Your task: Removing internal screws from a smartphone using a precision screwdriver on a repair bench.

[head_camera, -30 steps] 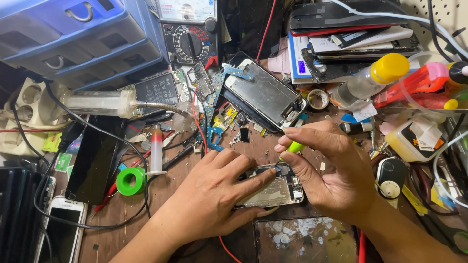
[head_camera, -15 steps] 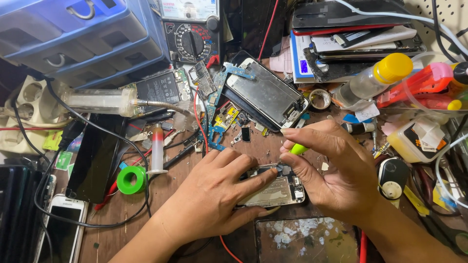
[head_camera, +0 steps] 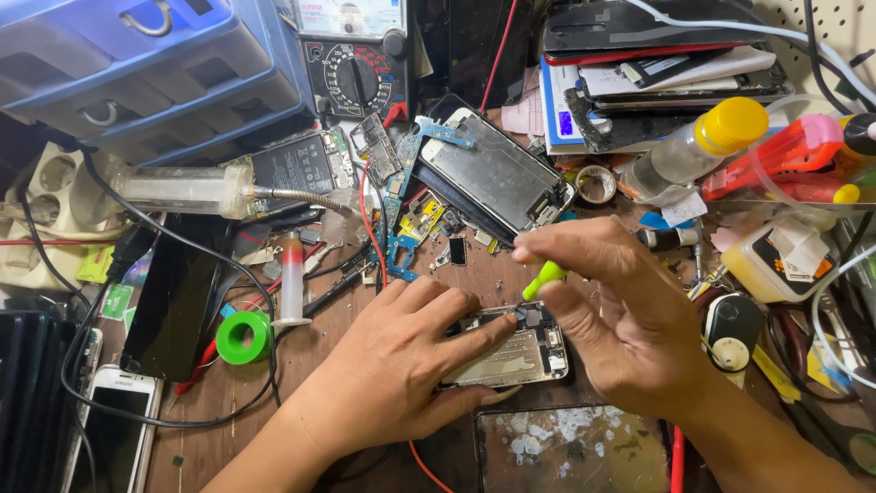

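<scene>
While I watch the head view, I note these points, every place told from the opened phone.

Opened phone (head_camera: 511, 351): it lies flat on the brown tabletop (head_camera: 228, 420), its inner parts facing up, in the lower middle of the view.
Left hand (head_camera: 401, 374): spread flat, it presses on the left part of the opened phone, the fingers lying over its frame; it pinches nothing.
Right hand (head_camera: 630, 319): just right of the opened phone, thumb and forefinger closed on a small tool with a green handle (head_camera: 545, 276); the tip goes down to the upper edge of the phone.
Tip contact: the fingers hide the very end of the tool, so I cannot tell what it touches.
Risk of slip: I judge that too much push could make the tip jump and scratch the board or tear a thin cable.
Risk of lost parts: loose small pieces (head_camera: 429, 228) lie just above the opened phone; a freed screw could vanish among them.
Risk of shift: if the left hand lifts, the phone may slide.
Risk of snag: a red wire (head_camera: 370, 237) runs near, above-left; a sleeve or wrist could pull it.
Green tape roll (head_camera: 242, 338): well to the left, out of the way.
</scene>
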